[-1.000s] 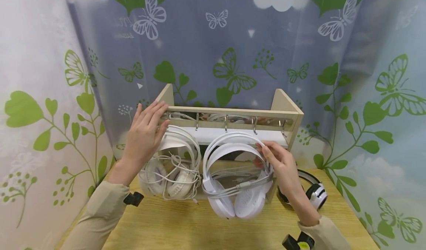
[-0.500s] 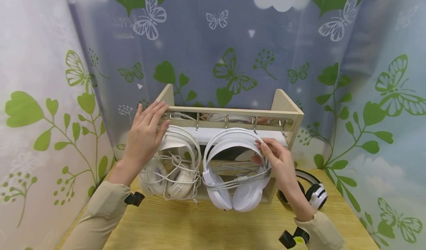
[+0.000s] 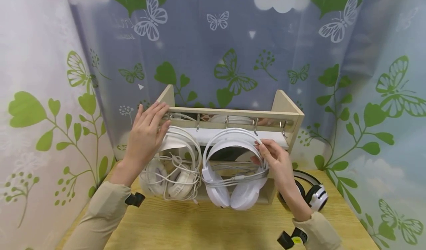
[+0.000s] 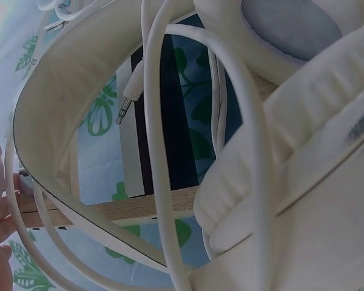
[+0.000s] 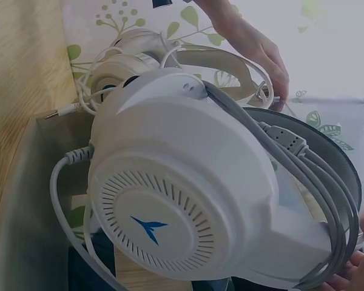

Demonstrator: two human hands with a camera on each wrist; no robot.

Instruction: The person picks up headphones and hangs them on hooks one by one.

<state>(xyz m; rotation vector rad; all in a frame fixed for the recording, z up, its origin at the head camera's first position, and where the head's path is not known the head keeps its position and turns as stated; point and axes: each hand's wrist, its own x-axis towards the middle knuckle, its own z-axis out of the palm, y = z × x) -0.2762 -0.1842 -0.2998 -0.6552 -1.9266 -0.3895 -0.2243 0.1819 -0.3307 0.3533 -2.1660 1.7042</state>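
My left hand point(image 3: 144, 137) rests on the left end of a wooden rack point(image 3: 229, 112), its fingers laid nearly straight over the top edge. Beneath it, cream headphones point(image 3: 181, 183) hang at the rack's front, with a loose cable and plug dangling around the ear cups. My right hand point(image 3: 279, 165) pinches the right side of the headband of white headphones point(image 3: 244, 196). A grey cable point(image 5: 285, 139) is wound around these headphones, and a blue mark shows on the ear cup in the right wrist view. I cannot tell whether their headband touches a hook.
Several metal hooks point(image 3: 255, 127) line the rack's front rail. Black and white headphones point(image 3: 317, 198) lie on the wooden table point(image 3: 206, 227) to the right, partly behind my right forearm. Patterned curtains point(image 3: 186, 39) close in the back and sides.
My right hand has raised the white headphones slightly and brought them closer to the rack, shifting a little left. My left hand stays in place.
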